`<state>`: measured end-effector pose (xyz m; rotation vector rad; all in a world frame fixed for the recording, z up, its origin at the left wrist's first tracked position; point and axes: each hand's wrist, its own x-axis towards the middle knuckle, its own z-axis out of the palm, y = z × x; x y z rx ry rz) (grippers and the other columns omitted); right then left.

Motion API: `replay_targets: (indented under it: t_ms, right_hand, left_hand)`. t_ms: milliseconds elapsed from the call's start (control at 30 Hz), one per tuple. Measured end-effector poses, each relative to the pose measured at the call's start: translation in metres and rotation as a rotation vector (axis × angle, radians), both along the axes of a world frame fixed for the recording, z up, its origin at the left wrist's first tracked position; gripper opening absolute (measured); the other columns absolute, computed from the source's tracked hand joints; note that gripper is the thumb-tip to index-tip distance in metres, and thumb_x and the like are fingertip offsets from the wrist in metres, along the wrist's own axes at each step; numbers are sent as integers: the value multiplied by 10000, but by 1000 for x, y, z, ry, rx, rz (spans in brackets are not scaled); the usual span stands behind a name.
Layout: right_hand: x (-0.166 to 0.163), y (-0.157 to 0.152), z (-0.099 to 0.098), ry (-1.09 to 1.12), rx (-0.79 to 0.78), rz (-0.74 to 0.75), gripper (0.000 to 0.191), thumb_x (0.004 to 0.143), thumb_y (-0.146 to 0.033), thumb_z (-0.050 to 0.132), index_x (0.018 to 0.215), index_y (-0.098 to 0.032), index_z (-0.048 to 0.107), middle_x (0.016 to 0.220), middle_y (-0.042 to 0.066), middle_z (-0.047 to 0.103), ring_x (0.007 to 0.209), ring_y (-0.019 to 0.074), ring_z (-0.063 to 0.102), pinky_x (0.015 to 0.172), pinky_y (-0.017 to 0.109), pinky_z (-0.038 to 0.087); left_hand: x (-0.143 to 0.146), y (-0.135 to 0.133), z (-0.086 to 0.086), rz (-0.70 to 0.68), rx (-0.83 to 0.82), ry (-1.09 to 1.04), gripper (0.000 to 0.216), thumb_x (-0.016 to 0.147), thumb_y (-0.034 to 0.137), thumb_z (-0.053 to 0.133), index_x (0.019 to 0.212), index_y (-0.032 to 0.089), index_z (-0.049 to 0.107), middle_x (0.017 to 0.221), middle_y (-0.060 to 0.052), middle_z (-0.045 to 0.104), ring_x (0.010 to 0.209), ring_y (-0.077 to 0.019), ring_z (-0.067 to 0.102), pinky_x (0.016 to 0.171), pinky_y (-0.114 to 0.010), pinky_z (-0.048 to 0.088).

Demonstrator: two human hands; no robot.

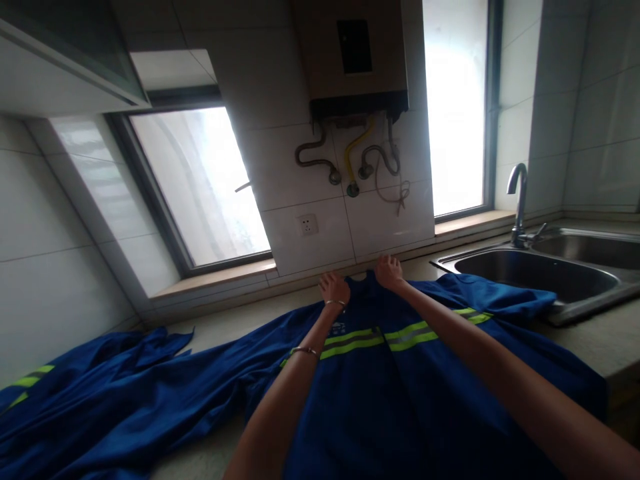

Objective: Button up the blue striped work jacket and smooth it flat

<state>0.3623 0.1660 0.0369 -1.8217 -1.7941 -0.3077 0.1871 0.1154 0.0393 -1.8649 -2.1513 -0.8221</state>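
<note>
Jacket (350,393), blue, one, with yellow-green and grey bands (350,342) across the chest, lay spread on the surface (575,340), collar toward the tiled wall (280,160). Left hand (335,289), two bracelets (335,303) on wrist and forearm, rested at one side of the collar; right hand (389,272) rested at the other side. Grip of each: fingers close together and bent; whether they pinched the fabric could not be told. Sleeve (500,293), one, lay toward the steel sink (565,308) and overlapped its near rim. More blue cloth (125,400), rumpled, lay along the surface to the left, partly banded. Faucet (520,200), one, stood upright behind the basin. Water heater (353,53), wall-hung, sat above a yellow pipe (353,153) and a wall socket (307,225), between two bright windows (200,180).
</note>
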Motion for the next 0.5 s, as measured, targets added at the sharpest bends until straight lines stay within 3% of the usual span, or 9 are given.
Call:
replay_targets:
  t_ms: [100, 200, 333, 500]
  right_hand:
    - [-7, -12, -25, -180, -154, 117, 567, 895, -339, 357, 1336, 16, 393, 1439, 264, 217, 1313, 386, 194, 1032, 472, 168]
    - [-14, -26, -48, -249, -271, 239, 604, 892, -420, 348, 1299, 15, 452, 1423, 254, 271, 1323, 362, 197, 1043, 450, 180]
    - [-20, -29, -73, -162, -390, 317, 671, 888, -561, 291, 1337, -84, 439, 1409, 199, 342, 1301, 340, 273, 1034, 489, 199]
    - [-23, -10, -82, -51, -317, 248, 499, 931, -427, 297, 1280, -135, 502, 1325, 176, 461, 1240, 303, 375, 997, 488, 251]
  left_hand:
    - [-8, -9, -38, -212, -200, 270, 610, 834, 299, 372, 1377, 33, 300, 1503, -186, 103, 1382, -321, 11, 1099, -468, 132]
    - [-20, -14, -63, -342, -369, 364, 647, 866, 428, 295, 1418, 93, 245, 1517, -135, 75, 1388, -282, -18, 1106, -479, 108]
    - [-30, -12, -75, -376, -524, 292, 679, 855, 600, 161, 1440, 258, 193, 1524, -51, 97, 1384, -306, 41, 1073, -575, 111]
    - [-30, -9, -77, -360, -520, 232, 654, 840, 623, 183, 1431, 343, 189, 1525, -13, 88, 1378, -337, 47, 1051, -618, 97]
